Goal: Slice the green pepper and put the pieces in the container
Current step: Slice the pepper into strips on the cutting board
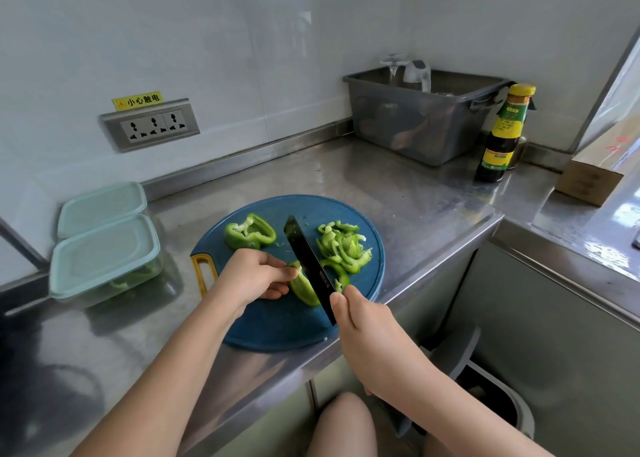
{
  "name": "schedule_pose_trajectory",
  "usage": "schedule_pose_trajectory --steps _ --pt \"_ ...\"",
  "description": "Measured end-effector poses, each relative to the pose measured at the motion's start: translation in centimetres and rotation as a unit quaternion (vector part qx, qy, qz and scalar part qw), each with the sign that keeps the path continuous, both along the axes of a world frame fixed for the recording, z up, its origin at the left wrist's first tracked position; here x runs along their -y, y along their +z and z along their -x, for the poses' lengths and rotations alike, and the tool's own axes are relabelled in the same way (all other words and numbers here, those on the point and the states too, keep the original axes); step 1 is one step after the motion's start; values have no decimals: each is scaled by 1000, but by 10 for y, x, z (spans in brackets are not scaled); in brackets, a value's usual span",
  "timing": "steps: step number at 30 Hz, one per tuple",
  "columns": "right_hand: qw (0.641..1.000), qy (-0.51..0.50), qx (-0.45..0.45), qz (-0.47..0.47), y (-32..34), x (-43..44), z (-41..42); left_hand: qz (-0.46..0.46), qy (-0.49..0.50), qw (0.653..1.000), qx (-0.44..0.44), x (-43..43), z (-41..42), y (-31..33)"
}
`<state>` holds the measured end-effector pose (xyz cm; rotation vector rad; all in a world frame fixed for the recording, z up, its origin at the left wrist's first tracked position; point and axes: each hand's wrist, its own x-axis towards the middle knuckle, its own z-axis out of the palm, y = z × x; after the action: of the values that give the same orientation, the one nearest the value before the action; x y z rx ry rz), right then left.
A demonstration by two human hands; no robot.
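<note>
Head view is showing a steel counter (398,193) carrying everything. A grey tub (415,127) is sitting at the 1 o'clock corner of it. A round blue cutting board (277,321) is lying at the centre by the front edge. Two lidded containers (104,255) are sitting at 9 o'clock from the board, and the nearer one is showing green pieces through its wall. A dark sauce bottle (502,137) is standing just beside the tub. The right hand (367,332) is wrapping around the handle of a black knife (306,259), whose blade is pointing to 11 o'clock. The left hand (252,274), fingers curled, is pinning a pepper piece (304,290) against the blade at the board's middle. A pepper half (249,233) is resting at the board's 11 o'clock, and cut strips (341,248) are piling at its 2 o'clock.
</note>
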<state>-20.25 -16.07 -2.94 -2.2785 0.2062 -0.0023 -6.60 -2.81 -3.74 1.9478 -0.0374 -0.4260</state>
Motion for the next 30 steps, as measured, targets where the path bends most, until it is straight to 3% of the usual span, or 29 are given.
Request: schedule_pose_trajectory --steps 6,10,17,20,25,27,30 --pt "999 5 -42 10 2 1 -11 -6 0 1000 6 2 0 0" --pt "995 0 -92 -32 5 3 -22 -4 -2 1000 5 2 -1 0" --pt "993 36 -83 77 13 -11 -47 -5 -4 1000 25 3 0 -1" --pt "980 45 -141 130 18 -14 -46 13 14 1000 23 1 0 -4" --pt "966 107 -112 205 13 3 -19 30 29 999 24 3 2 -6" --pt "975 89 -89 181 13 6 -15 28 25 998 44 4 4 -6" --pt "983 29 -137 120 20 -1 -21 7 -8 994 104 6 7 -2"
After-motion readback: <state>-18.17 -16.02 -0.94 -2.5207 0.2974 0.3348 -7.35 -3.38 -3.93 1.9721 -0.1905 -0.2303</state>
